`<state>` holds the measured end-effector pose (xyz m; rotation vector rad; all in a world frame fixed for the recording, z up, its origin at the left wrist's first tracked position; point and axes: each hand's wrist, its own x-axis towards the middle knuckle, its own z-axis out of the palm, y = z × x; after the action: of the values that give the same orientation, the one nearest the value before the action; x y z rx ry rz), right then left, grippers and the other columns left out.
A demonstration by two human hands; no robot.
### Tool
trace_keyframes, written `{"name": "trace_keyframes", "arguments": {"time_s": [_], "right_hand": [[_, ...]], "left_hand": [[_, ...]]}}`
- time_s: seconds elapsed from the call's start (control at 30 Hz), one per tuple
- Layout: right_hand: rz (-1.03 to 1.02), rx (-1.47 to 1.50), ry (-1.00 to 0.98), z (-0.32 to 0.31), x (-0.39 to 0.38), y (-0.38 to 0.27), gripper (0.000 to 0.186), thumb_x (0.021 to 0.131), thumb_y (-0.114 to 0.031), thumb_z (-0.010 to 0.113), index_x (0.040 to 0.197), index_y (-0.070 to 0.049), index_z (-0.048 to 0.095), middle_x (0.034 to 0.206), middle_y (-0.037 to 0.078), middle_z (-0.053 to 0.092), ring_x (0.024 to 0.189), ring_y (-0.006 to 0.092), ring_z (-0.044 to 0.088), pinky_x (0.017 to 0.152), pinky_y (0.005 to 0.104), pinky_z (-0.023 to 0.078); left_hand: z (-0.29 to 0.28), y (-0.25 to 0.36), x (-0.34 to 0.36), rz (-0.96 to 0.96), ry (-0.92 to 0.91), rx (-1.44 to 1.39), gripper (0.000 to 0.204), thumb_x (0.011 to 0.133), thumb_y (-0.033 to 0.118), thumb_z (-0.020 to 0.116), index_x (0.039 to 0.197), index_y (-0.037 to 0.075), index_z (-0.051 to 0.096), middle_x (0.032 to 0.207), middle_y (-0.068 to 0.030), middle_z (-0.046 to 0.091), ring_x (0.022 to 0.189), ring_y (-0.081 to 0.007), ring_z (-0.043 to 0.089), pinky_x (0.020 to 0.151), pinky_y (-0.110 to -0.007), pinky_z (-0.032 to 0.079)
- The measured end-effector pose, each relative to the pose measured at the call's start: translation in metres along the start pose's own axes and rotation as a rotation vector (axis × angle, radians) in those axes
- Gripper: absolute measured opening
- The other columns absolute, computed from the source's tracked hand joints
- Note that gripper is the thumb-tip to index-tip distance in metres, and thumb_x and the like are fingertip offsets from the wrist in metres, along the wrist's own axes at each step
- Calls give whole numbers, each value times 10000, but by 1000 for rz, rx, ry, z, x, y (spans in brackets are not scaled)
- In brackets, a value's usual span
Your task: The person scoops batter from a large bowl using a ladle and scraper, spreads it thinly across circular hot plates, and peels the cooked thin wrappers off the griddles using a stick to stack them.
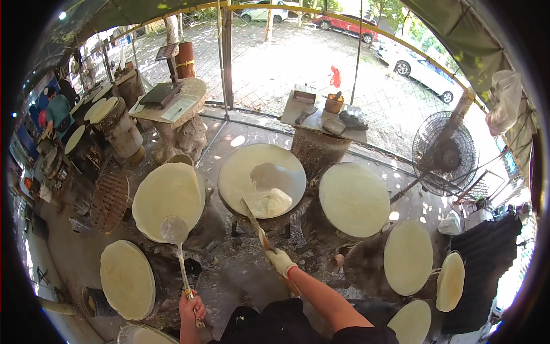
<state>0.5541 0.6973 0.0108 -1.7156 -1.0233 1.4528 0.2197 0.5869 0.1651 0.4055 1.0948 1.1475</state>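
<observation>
My bare left hand (192,308) grips the lower handle of a long round-headed metal ladle (174,230). The ladle's head is over the near edge of the left round griddle (166,195), which is covered by a pale sheet of batter. In a white glove, my right hand (281,262) is wrapped around a long, flat wooden paddle (252,217). The paddle's tip reaches the near rim of the middle griddle (243,169), beside a heap of wet batter (272,203). A greyish patch lies behind that heap.
More batter-coated griddles stand around me, including one at right (353,199) and one at lower left (127,280). A large fan (447,150) stands at far right. Behind the griddles are a stump table (195,94) and a board with stones (333,125). Someone (57,109) stands at far left.
</observation>
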Motion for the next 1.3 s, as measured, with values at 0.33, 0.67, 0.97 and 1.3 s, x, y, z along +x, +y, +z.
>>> {"name": "trace_keyframes", "arguments": {"time_s": [0.33,0.67,0.97,1.3], "right_hand": [[-52,-351,-61,-165,14,-12,426,916,-358,487,1118,-1,602,1034,266,630,1016,421,587,873,452,448],[-229,-372,-255,-209,42,-3,380,888,-323,563,1059,13,611,916,218,661,847,340,634,770,406,483],[-56,-484,387,-220,109,-58,316,927,-321,465,1100,-82,580,934,282,631,902,466,593,785,548,460],[-132,196,480,-156,111,-69,416,909,-307,573,1244,-61,590,1090,145,676,993,193,634,860,296,457]], "left_hand": [[138,-52,8,3,9,-25,144,889,45,474,1031,37,453,586,-36,376,362,-104,348,334,-272,337],[205,-72,16,-48,2,-42,154,893,25,455,1045,46,468,573,-45,380,355,-121,353,330,-282,331],[175,-62,44,-51,-43,-78,148,900,10,437,1043,34,470,570,-50,380,353,-132,359,334,-304,342],[129,-32,46,-90,-16,-71,146,899,22,456,1044,34,465,581,-58,384,378,-140,383,351,-316,350]]}}
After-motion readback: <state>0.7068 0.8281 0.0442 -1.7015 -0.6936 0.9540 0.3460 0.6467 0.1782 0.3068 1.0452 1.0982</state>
